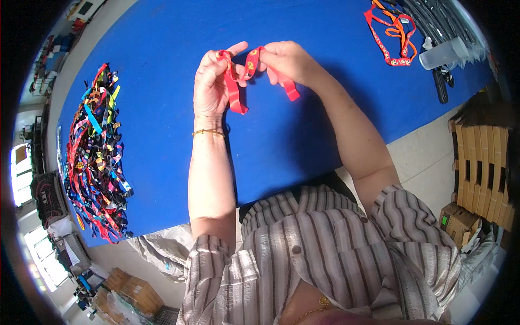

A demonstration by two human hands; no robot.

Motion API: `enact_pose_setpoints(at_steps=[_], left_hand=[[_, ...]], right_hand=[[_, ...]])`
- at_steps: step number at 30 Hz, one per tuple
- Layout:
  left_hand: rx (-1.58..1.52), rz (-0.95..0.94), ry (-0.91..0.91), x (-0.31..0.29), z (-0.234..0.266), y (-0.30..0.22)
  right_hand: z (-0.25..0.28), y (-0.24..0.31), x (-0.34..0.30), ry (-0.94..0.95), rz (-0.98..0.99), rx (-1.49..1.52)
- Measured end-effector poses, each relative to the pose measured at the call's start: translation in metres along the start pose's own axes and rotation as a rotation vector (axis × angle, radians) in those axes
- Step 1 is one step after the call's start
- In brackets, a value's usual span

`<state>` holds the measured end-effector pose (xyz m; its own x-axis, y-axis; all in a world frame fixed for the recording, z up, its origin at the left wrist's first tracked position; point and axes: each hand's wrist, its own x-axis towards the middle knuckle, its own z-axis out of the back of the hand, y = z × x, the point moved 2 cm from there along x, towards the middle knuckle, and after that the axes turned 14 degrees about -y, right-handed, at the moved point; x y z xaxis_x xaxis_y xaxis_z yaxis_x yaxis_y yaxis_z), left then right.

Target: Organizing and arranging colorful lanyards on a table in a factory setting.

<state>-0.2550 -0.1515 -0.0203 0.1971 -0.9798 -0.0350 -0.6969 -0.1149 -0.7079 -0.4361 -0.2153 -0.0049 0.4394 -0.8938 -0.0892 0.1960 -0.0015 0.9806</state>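
Above the blue table, a short red ribbon strap [251, 64] with small yellow printed figures is stretched between my two hands. My left hand [211, 81], palm turned up, pinches it between thumb and fingers, and one plain red end hangs down past the palm. With thumb and fingertips together, my right hand [287, 60] grips the strap farther along; the other red end dangles beneath it. Between the hands the strap bends in a small loop. Part of it is hidden behind the fingers.
A big heap of multicoloured straps [95, 162] covers the table's left side. At the far right lie a red and orange lanyard [398, 60], a translucent plastic cup [444, 53] on its side and a bundle of black straps [441, 19]. Cardboard boxes [130, 292] stand on the floor.
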Motion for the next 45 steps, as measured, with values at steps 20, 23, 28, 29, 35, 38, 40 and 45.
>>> enact_pose_setpoints(at_steps=[20, 23, 28, 29, 35, 38, 40, 45], left_hand=[[0.254, -0.021, -0.083, 0.002, -0.003, 0.004], [0.236, -0.001, -0.023, 0.001, -0.003, 0.003], [0.3, 0.028, -0.061, 0.002, 0.001, 0.007], [0.3, 0.027, -0.06, 0.003, 0.003, 0.009], [0.357, 0.002, -0.087, 0.003, 0.001, 0.011], [0.373, -0.007, -0.079, 0.003, 0.002, 0.008], [0.38, -0.045, -0.063, 0.003, 0.005, 0.007], [0.327, -0.02, -0.091, -0.001, -0.002, 0.006]], right_hand=[[0.0, -0.01, 0.004, 0.356, 0.09, 0.156], [-0.006, -0.008, 0.001, 0.305, 0.046, 0.175], [-0.005, -0.01, 0.003, 0.32, -0.012, 0.219], [-0.005, -0.012, 0.003, 0.338, -0.008, 0.221], [-0.003, -0.008, 0.001, 0.316, -0.087, 0.238], [-0.004, -0.005, 0.0, 0.297, -0.041, 0.247], [-0.005, -0.003, -0.001, 0.291, -0.026, 0.245], [-0.005, -0.004, 0.0, 0.322, -0.062, 0.289]])
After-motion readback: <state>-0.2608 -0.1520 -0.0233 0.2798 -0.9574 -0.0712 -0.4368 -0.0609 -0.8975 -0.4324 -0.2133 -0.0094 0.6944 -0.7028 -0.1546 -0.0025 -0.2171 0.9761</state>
